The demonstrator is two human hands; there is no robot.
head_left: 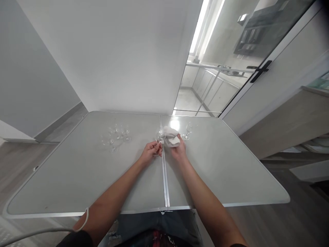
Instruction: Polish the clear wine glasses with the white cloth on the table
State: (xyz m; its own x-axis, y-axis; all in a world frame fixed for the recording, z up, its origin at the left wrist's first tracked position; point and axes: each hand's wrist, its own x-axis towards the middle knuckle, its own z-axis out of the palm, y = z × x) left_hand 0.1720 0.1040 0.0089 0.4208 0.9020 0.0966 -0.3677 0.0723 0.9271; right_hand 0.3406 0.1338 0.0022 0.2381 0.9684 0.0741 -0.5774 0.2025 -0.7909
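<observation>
White cloth [171,136] is bunched in the right hand [178,150], whose fingers are curled around it, pressing it to the bowl of a small stemmed glass [159,138]. The left hand [150,151] holds that glass low down, its fingers pinching the stem; the foot is hidden behind them. Both hands meet just above the grey table [77,178], over the metal seam [166,185] that splits its two halves. A cluster of clear glasses [117,135] stands on the left half, well apart from the hands. One lone glass [187,132] stands upright on the right half, just beside the cloth.
</observation>
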